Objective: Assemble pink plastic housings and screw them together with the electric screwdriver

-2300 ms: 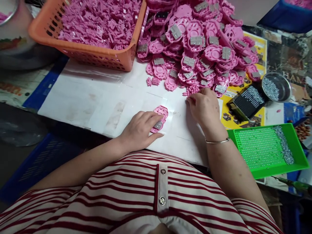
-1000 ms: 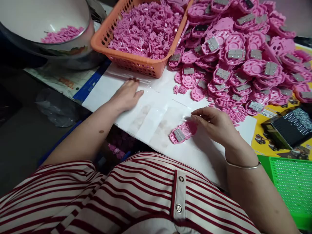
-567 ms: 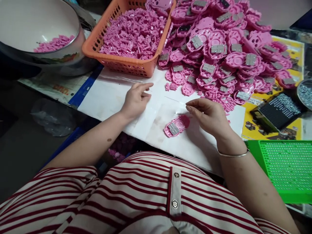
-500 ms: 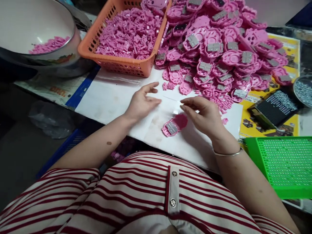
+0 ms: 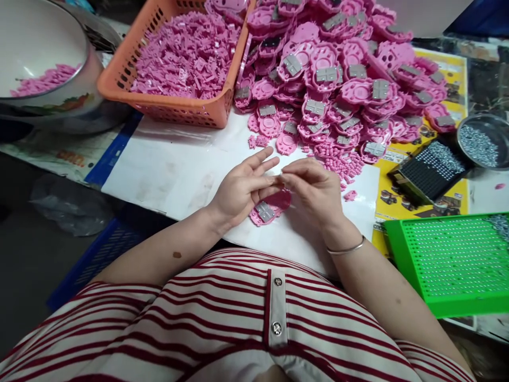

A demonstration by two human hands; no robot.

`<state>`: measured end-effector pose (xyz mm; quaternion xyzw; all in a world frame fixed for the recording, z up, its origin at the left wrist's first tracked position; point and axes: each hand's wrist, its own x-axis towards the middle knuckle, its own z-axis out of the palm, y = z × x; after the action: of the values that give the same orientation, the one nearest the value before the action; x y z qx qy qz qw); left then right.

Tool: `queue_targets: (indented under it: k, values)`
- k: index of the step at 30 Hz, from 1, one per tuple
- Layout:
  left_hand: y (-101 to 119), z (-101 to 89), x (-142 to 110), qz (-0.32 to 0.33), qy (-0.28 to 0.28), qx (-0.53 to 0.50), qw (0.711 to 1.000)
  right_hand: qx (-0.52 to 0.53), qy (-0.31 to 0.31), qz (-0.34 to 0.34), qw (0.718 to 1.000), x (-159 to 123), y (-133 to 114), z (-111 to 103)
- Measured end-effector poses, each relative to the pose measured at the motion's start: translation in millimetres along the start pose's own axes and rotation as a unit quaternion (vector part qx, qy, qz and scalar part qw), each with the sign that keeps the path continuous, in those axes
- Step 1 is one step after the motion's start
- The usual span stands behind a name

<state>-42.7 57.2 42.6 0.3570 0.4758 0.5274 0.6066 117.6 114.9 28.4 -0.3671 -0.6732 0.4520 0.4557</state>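
Note:
My left hand (image 5: 238, 191) and my right hand (image 5: 316, 193) meet fingertip to fingertip over the white sheet (image 5: 159, 170). The right hand's fingers are closed in a pinch. The left hand's upper fingers stretch out, while its lower fingers press against that pinch. What lies between them is too small to make out. Right under the hands rests a pink plastic shell (image 5: 264, 210) with a grey metal plate, partly hidden by both hands.
A big heap of similar pink shells (image 5: 338, 79) lies at the back, beside an orange basket (image 5: 159, 109) of small pink parts. A bowl (image 5: 59, 114) stands far left. A green perforated tray (image 5: 397, 249), a black screw block (image 5: 425, 172) and a dish of screws (image 5: 463, 127) sit on the right.
My left hand left the pink shell, reached the sheet near the basket, then came back to meet my right hand. The right hand slid the shell closer and hovers over it.

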Motion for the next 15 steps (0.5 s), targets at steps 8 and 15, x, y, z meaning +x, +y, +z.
queue_targets:
  k: [8, 15]
  values:
    - [-29.9, -21.2, -25.1, 0.283, -0.064, 0.526, 0.8, -0.101, -0.139, 0.21, 0.963, 10.4, -3.1, -25.2]
    - [-38.0, -23.2, -28.4, 0.282, -0.09, 0.572, 0.765, -0.324, -0.179, 0.141, 0.918, 13.3, -6.0, -9.4]
